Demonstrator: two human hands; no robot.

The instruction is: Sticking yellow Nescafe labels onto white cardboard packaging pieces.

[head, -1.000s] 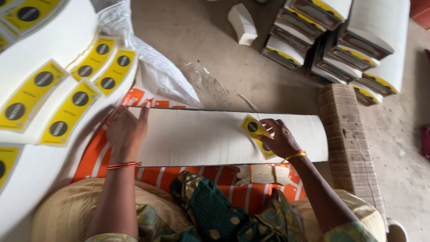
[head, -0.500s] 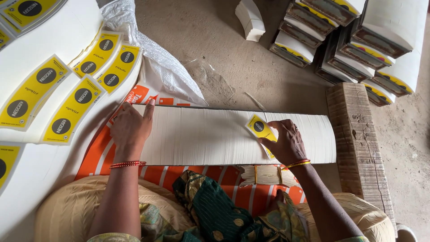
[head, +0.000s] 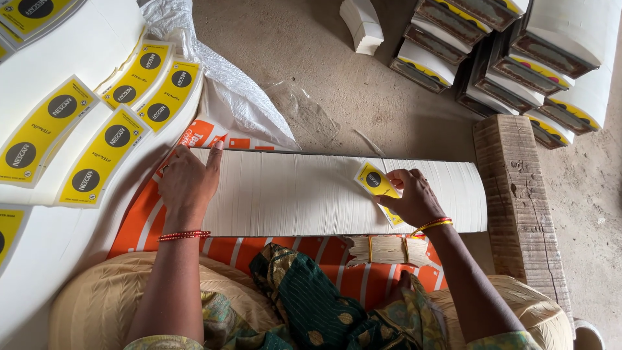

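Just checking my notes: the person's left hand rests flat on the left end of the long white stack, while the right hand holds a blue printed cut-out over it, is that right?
Not quite: the head view shows the cut-out in the right hand is yellow, not blue. The left hand does rest flat on the left end of the long white stack.

The right hand (head: 414, 198) covers the lower part of the yellow printed paper blank (head: 374, 181) it holds, so the blank's full outline cannot be told. The left hand (head: 188, 185) hides the left end of the long white row of stacked paper sheets (head: 304, 194). The bundles of white curved card blanks (head: 570, 39) are cut off by the top and right edges. A pale round rim (head: 586, 336) at the bottom right corner is too cropped to identify.
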